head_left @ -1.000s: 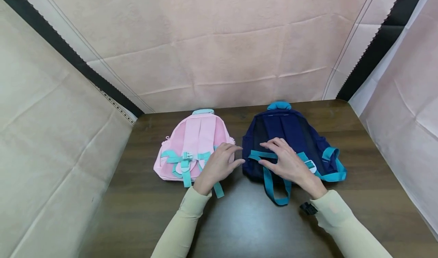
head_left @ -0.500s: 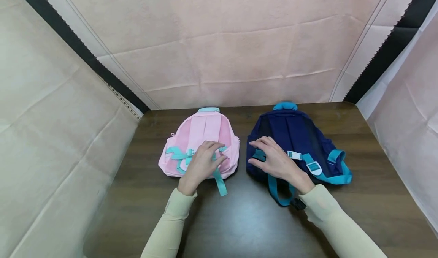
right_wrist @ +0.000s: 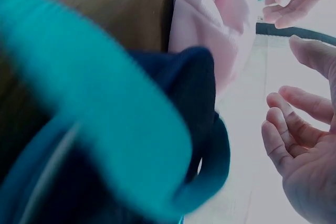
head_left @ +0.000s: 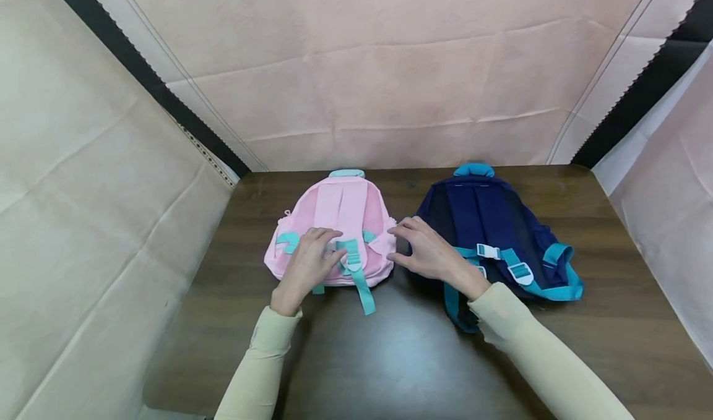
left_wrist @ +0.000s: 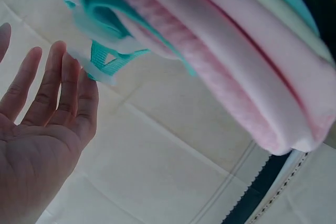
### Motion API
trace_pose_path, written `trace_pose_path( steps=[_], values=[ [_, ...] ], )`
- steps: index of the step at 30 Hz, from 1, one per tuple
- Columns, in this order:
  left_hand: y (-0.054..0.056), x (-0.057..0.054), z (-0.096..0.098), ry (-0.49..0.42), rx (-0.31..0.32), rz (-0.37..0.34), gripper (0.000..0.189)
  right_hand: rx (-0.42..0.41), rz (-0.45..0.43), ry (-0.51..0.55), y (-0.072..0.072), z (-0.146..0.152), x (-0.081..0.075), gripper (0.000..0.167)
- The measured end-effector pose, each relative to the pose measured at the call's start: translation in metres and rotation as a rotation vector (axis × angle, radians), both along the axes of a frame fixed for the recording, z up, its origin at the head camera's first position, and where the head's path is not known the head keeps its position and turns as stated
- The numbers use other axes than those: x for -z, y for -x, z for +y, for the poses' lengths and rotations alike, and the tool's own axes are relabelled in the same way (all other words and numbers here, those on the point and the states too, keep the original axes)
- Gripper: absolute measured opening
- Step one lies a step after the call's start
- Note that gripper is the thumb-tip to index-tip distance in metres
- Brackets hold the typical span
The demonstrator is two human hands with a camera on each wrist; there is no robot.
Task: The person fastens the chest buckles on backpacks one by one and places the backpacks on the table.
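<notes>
A pink backpack [head_left: 337,206] with turquoise straps and buckles lies on the table, strap side up. My left hand [head_left: 306,262] hovers over its lower left part, fingers bent loosely and thumb apart, holding nothing. In the left wrist view the fingertips overlap a turquoise strap end [left_wrist: 107,62]. To the right lies a navy backpack [head_left: 498,213] with bright blue straps and white buckles. My right hand [head_left: 431,253] is over its left edge, thumb and fingers spread toward the pink backpack's right side, with nothing between them. The right forearm hides part of the navy backpack's lower straps.
Both backpacks stand on a dark wooden table [head_left: 384,370], handles toward its back edge. Pale fabric walls [head_left: 390,92] rise behind and at both sides, with black strips along the corners. One loose turquoise strap end [head_left: 364,296] trails onto the table before the pink backpack.
Both hands have moved left: the left one across the pink backpack to its left part, the right one from the navy backpack's middle to its left edge. The backpacks stay where they are.
</notes>
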State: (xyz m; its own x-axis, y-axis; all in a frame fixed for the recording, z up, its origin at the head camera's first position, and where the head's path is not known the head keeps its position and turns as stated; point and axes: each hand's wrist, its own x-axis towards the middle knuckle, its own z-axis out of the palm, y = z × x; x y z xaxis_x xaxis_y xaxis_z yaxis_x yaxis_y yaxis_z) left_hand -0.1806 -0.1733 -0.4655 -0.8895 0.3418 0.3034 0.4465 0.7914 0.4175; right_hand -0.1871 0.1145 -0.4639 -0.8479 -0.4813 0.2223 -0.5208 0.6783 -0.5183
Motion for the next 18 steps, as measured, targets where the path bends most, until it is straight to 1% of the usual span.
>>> trace_pose_path(
  steps=[5, 8, 12, 15, 16, 18],
  values=[
    [0.001, 0.002, -0.011, 0.002, -0.015, 0.011, 0.039, -0.035, -0.032, 0.016, 0.004, -0.017, 0.002, 0.051],
    [0.002, 0.003, -0.016, 0.009, -0.035, 0.019, 0.038, -0.057, -0.049, 0.024, 0.007, -0.027, 0.003, 0.052],
    [0.003, 0.004, -0.022, 0.019, -0.065, 0.01, 0.038, -0.084, -0.056, 0.02, 0.01, -0.041, 0.006, 0.053],
    [0.004, 0.005, -0.026, 0.02, -0.066, 0.0, 0.036, -0.103, -0.056, 0.015, 0.013, -0.051, 0.007, 0.054],
    [0.012, 0.018, -0.033, 0.018, -0.055, 0.01, 0.035, -0.111, -0.051, 0.015, 0.013, -0.054, 0.007, 0.054],
    [0.013, 0.02, -0.035, 0.013, -0.052, 0.003, 0.034, -0.124, -0.056, 0.021, 0.016, -0.06, 0.008, 0.055]
  ],
)
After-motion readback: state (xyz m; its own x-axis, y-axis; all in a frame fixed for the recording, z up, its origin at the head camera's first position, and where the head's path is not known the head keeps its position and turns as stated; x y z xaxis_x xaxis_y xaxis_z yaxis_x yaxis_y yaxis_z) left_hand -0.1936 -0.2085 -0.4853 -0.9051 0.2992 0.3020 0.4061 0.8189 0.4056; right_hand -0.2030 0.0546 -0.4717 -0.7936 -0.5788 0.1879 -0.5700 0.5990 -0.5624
